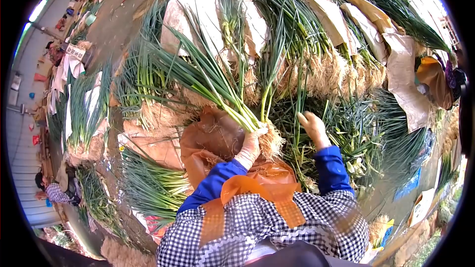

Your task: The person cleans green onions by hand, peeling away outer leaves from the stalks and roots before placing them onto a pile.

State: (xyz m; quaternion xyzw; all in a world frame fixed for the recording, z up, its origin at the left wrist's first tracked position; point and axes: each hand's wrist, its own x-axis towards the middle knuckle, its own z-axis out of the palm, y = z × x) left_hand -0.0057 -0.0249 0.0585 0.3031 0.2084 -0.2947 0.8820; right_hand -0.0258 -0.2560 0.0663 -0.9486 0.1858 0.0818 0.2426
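A bunch of green onions [232,106] is in my left hand [251,144], closed round the white stems just above the shaggy roots [270,143]. Its leaves fan out to the upper left. My right hand [312,126] is raised to the right of the bunch, over loose green leaves [346,138]; a green leaf rises beside its fingertips. Its fingers are curled, and whether they pinch that leaf is unclear. An orange plastic apron [213,136] spreads below and left of my left hand.
Rows of onions with pale roots [321,76] lie ahead, partly under pale sacks [190,20]. More onions [153,180] lie at the lower left. Another bundle [86,113] stands further left. A person in a checked top [57,193] is at the far left.
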